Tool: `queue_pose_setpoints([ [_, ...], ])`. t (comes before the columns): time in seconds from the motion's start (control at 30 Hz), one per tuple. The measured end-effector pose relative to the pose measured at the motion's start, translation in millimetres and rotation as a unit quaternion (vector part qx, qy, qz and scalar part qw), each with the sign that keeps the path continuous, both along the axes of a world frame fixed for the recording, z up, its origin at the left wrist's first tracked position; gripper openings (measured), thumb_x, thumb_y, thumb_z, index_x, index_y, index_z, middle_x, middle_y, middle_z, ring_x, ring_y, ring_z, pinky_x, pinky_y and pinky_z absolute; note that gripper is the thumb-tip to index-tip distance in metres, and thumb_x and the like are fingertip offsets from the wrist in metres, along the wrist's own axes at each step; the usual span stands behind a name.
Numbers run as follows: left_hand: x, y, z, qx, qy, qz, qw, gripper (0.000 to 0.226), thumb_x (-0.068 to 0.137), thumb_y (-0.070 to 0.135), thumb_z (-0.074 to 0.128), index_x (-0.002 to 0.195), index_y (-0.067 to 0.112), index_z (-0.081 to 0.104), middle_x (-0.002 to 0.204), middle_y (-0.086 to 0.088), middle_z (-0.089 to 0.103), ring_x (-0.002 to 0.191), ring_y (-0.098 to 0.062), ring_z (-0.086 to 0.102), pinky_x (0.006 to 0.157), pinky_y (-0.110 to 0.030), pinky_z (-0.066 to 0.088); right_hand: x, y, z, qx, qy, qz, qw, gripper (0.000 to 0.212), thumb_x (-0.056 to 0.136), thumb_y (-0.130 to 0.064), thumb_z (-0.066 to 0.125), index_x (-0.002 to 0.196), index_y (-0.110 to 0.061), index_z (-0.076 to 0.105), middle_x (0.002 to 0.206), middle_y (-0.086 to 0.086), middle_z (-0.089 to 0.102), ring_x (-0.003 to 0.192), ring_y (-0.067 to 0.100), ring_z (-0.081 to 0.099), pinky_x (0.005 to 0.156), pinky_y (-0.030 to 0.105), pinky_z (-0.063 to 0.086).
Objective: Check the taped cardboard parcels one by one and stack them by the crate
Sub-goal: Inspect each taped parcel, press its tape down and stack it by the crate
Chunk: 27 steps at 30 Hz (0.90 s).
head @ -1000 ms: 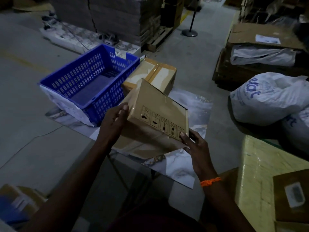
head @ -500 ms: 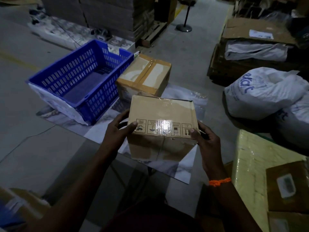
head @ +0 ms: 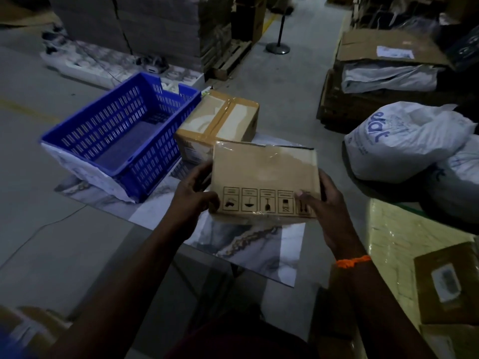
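Observation:
I hold a taped cardboard parcel (head: 264,174) in the air between both hands, its face with a row of handling symbols turned up toward me. My left hand (head: 193,200) grips its left edge. My right hand (head: 324,203) grips the right edge, thumb over the symbols. A second taped parcel (head: 220,120) rests on the floor just behind it, touching the right side of the blue plastic crate (head: 119,136). The crate looks empty.
A marble-patterned sheet (head: 254,244) lies on the floor under the crate and parcels. White sacks (head: 404,143) and stacked cardboard (head: 388,47) stand at the right. A yellow wrapped block (head: 394,244) with a labelled box (head: 448,281) sits near right. A pallet stack (head: 155,27) is behind.
The parcel has turned in my hands from tilted on an edge to lying flatter, symbol face up. My right thumb has slid onto that face. The view has shifted slightly.

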<state>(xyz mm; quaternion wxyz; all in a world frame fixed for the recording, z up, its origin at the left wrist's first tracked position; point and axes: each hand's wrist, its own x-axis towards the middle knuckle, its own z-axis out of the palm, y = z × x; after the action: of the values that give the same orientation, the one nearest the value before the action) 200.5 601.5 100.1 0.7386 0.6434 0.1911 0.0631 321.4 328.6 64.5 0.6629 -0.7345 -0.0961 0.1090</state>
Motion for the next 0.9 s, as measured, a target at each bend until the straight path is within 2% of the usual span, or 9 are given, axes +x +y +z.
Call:
queue_pose_setpoints([
  [0.1, -3.1, -8.6, -14.6, -0.025, -0.015, 0.017, 0.999, 0.072, 0.080, -0.025, 0.050, 0.132, 0.024, 0.058, 0.132, 0.016, 0.065, 0.124, 0.001, 0.059, 0.083, -0.033, 0.061, -12.6, -17.0, -3.3, 0.030, -0.020, -0.022, 0.999, 0.064, 0.089, 0.000, 0.073, 0.141, -0.030, 0.053, 0.130, -0.012, 0.067, 0.120, 0.009, 0.064, 0.089, 0.030, 0.060],
  [0.2, -10.3, -12.9, -35.1, -0.052, 0.021, 0.053, 0.997, 0.037, 0.096, 0.000, 0.058, 0.127, 0.019, 0.064, 0.125, 0.010, 0.070, 0.121, -0.012, 0.063, 0.086, -0.038, 0.058, -32.9, -25.9, -23.0, 0.067, 0.011, -0.082, 0.994, 0.035, 0.098, -0.007, 0.063, 0.131, -0.019, 0.059, 0.123, -0.009, 0.071, 0.119, 0.019, 0.066, 0.090, 0.036, 0.058],
  [0.27, -20.8, -15.9, -49.4, -0.043, 0.054, 0.057, 0.996, 0.024, 0.099, 0.019, 0.061, 0.122, 0.020, 0.067, 0.122, 0.004, 0.071, 0.117, -0.017, 0.065, 0.088, -0.040, 0.057, -48.4, -33.8, -37.5, 0.069, 0.039, -0.135, 0.988, 0.016, 0.106, -0.013, 0.054, 0.119, -0.014, 0.063, 0.108, -0.013, 0.074, 0.114, 0.024, 0.067, 0.080, 0.033, 0.059],
  [0.37, -34.4, -20.2, -68.4, -0.034, 0.088, 0.059, 0.994, 0.023, 0.101, 0.035, 0.056, 0.118, 0.025, 0.069, 0.119, 0.005, 0.072, 0.113, -0.012, 0.066, 0.081, -0.032, 0.055, -70.7, -43.7, -54.9, 0.031, 0.057, -0.154, 0.986, 0.021, 0.108, -0.023, 0.046, 0.111, -0.015, 0.066, 0.099, -0.014, 0.075, 0.105, 0.015, 0.071, 0.072, 0.022, 0.059],
  [0.43, -39.0, -21.5, -80.8, -0.018, 0.108, 0.053, 0.993, 0.029, 0.102, 0.043, 0.052, 0.120, 0.027, 0.069, 0.120, 0.006, 0.071, 0.112, -0.011, 0.065, 0.080, -0.031, 0.055, -78.8, -44.5, -67.4, 0.024, 0.093, -0.140, 0.986, 0.026, 0.101, -0.035, 0.053, 0.115, -0.018, 0.068, 0.103, -0.010, 0.077, 0.102, 0.013, 0.072, 0.073, 0.024, 0.059],
  [0.5, -38.4, -21.6, -94.2, 0.006, 0.132, 0.056, 0.990, 0.032, 0.096, 0.053, 0.059, 0.116, 0.030, 0.069, 0.119, 0.003, 0.070, 0.111, -0.016, 0.065, 0.083, -0.039, 0.056, -77.0, -42.0, -83.7, -0.004, 0.116, -0.127, 0.985, 0.036, 0.096, -0.039, 0.061, 0.123, -0.017, 0.068, 0.108, -0.002, 0.077, 0.104, 0.017, 0.072, 0.078, 0.029, 0.060],
  [0.57, -36.5, -21.9, -107.8, 0.052, 0.164, 0.059, 0.983, 0.024, 0.093, 0.051, 0.066, 0.110, 0.034, 0.069, 0.115, 0.005, 0.070, 0.108, -0.018, 0.066, 0.088, -0.046, 0.057, -70.3, -39.4, -99.9, -0.052, 0.127, -0.118, 0.983, 0.038, 0.095, -0.038, 0.068, 0.127, -0.019, 0.066, 0.113, 0.002, 0.075, 0.106, 0.019, 0.071, 0.087, 0.036, 0.061],
  [0.67, -30.5, -25.1, -125.0, 0.078, 0.196, 0.067, 0.975, 0.015, 0.094, 0.035, 0.071, 0.108, 0.031, 0.069, 0.116, 0.006, 0.070, 0.105, -0.016, 0.068, 0.089, -0.045, 0.058, -56.0, -37.7, -123.8, -0.101, 0.133, -0.101, 0.981, 0.040, 0.092, -0.038, 0.075, 0.126, -0.021, 0.064, 0.118, -0.001, 0.071, 0.109, 0.017, 0.069, 0.093, 0.045, 0.061],
  [0.9, 25.2, -14.5, -124.8, 0.154, 0.164, 0.020, 0.974, 0.045, 0.098, 0.021, 0.065, 0.142, 0.015, 0.056, 0.133, 0.006, 0.059, 0.118, -0.016, 0.060, 0.083, -0.027, 0.052, 0.9, -27.5, -136.5, -0.089, 0.123, -0.089, 0.984, 0.054, 0.089, -0.035, 0.080, 0.136, -0.015, 0.062, 0.124, 0.004, 0.072, 0.112, 0.019, 0.070, 0.088, 0.037, 0.060],
])
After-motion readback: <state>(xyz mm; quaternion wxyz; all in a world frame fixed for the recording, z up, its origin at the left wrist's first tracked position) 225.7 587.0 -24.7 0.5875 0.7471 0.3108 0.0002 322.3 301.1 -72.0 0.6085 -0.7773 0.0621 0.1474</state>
